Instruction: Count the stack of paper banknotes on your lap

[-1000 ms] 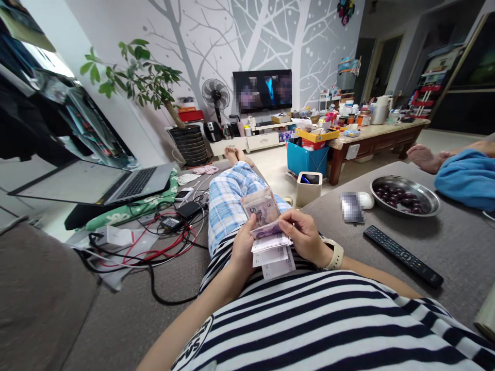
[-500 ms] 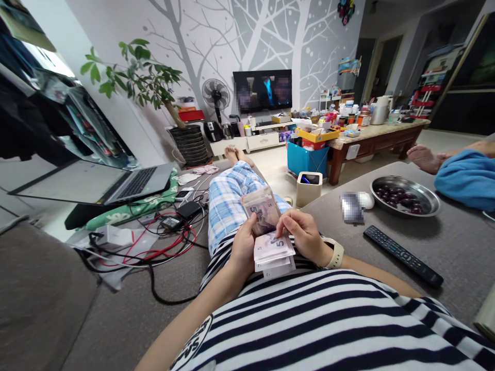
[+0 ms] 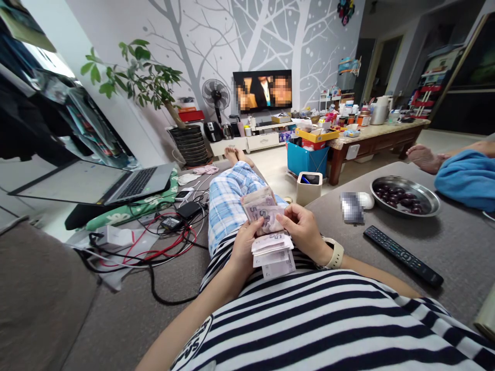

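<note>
I lie back on a grey sofa and hold a stack of purple-grey banknotes [image 3: 266, 226] over my lap. My left hand [image 3: 243, 248] is wrapped round the stack from the left, thumb on top. My right hand [image 3: 305, 232], with a pale watch at the wrist, pinches the top note at its right edge. The upper part of the stack stands raised; folded-down notes fan out below toward my striped shirt [image 3: 328, 319]. My legs in blue checked trousers [image 3: 232, 196] stretch out ahead.
A black remote [image 3: 402, 255], a steel bowl of dark fruit [image 3: 405, 195] and another person's foot [image 3: 425, 157] are at my right. A laptop [image 3: 116, 183] and tangled cables [image 3: 162, 242] are at the left. Ahead stand a cluttered coffee table [image 3: 371, 136], a blue bin [image 3: 307, 158] and a TV.
My right hand has moved back up to the raised part of the stack after folding a note down onto the lower pile. The picture on the TV has changed.
</note>
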Motion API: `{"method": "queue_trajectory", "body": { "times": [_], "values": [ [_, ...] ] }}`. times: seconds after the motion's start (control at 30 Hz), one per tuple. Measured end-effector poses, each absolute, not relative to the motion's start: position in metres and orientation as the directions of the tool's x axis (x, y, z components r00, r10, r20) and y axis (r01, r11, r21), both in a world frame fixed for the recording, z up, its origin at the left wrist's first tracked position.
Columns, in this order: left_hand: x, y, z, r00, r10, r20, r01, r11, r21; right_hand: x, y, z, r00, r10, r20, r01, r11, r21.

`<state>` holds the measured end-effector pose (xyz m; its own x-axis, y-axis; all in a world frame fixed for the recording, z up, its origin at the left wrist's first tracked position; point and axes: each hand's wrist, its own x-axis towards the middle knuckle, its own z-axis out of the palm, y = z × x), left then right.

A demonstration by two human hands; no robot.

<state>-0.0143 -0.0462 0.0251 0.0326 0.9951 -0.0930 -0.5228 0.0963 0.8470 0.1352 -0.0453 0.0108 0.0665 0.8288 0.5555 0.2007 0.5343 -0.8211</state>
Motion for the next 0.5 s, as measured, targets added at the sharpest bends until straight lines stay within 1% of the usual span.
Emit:
{"method": "queue_trajectory", "body": {
  "times": [0.1,0.23,0.37,0.5],
  "values": [
    [-0.012,-0.043,0.024,0.029,0.997,-0.077,-0.537,0.081,0.84,0.136,-0.044,0.009,0.06,0.827,0.558,0.225,0.534,-0.815],
    [-0.011,-0.045,0.026,0.059,0.995,-0.086,-0.568,0.105,0.816,0.136,-0.047,0.01,0.044,0.813,0.581,0.207,0.562,-0.801],
    [-0.011,-0.05,0.029,0.036,0.995,-0.094,-0.54,0.099,0.836,0.136,-0.052,0.015,0.003,0.787,0.616,0.179,0.606,-0.775],
    [-0.012,-0.049,0.026,0.025,0.994,-0.104,-0.524,0.102,0.846,0.136,-0.054,0.016,-0.032,0.784,0.621,0.159,0.617,-0.771]
  ]
}}
